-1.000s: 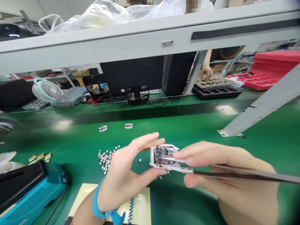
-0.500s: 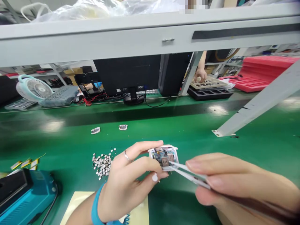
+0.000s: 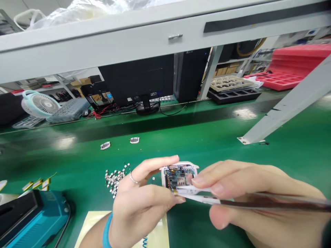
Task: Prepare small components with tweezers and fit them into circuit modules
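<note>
While the left hand (image 3: 137, 196) pinches a white-framed circuit board (image 3: 178, 177) between thumb and fingers over the green bench (image 3: 207, 155), its crowded components face up. The right hand (image 3: 248, 189) grips tweezers (image 3: 271, 204), tips at the board's lower edge, lying flatter than earlier.

**Electronics assembly workshop.** Clock positions are taken from the frame centre. A green bench mat (image 3: 165, 137) spans the view, beneath a grey steel shelf (image 3: 129, 44) at 12 o'clock. A small circuit board (image 3: 178, 177) lies at 6 o'clock, fine tweezers (image 3: 271, 204) at 4 o'clock, and loose tiny metal parts (image 3: 113, 181) at 8 o'clock. A beige parts tray (image 3: 229, 83) sits at 1 o'clock, red plastic trays (image 3: 281, 79) at 2 o'clock, a computer monitor (image 3: 134, 79) at 11 o'clock and a desk fan (image 3: 40, 105) at 10 o'clock.
</note>
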Motion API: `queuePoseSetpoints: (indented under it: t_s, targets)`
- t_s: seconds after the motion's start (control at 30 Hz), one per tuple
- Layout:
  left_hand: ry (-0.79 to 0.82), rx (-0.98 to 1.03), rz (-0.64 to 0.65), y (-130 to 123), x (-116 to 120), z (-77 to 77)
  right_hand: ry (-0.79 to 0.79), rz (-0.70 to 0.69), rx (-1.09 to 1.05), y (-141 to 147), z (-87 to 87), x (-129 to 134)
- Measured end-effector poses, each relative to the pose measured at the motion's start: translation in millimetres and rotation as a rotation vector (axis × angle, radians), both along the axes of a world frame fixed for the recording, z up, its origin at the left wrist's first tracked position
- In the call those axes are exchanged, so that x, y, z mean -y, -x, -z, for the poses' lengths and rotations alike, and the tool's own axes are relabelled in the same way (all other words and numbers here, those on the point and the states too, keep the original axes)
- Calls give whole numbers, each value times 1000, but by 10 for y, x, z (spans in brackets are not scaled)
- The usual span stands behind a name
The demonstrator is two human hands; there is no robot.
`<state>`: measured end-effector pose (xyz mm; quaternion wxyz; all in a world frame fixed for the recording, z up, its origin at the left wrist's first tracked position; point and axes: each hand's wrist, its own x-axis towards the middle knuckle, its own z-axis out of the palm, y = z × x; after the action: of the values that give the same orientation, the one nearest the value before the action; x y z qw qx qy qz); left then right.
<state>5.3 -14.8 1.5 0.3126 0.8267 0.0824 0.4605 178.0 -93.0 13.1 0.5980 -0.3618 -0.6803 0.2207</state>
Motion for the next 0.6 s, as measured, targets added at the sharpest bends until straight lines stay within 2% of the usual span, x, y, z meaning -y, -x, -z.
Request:
queuePoseSetpoints:
  t_s: [0.3,0.5,0.6]
  targets:
    - [-87,-38,-4,46,-3,9,-108,41,146,-63,66,6]
    - [-76,-6,-17,24,-20,-8,-15,19,52,-61,15,42]
    - [-49,21,7,2,-29,-21,-3,-25,72,-90,-3,60]
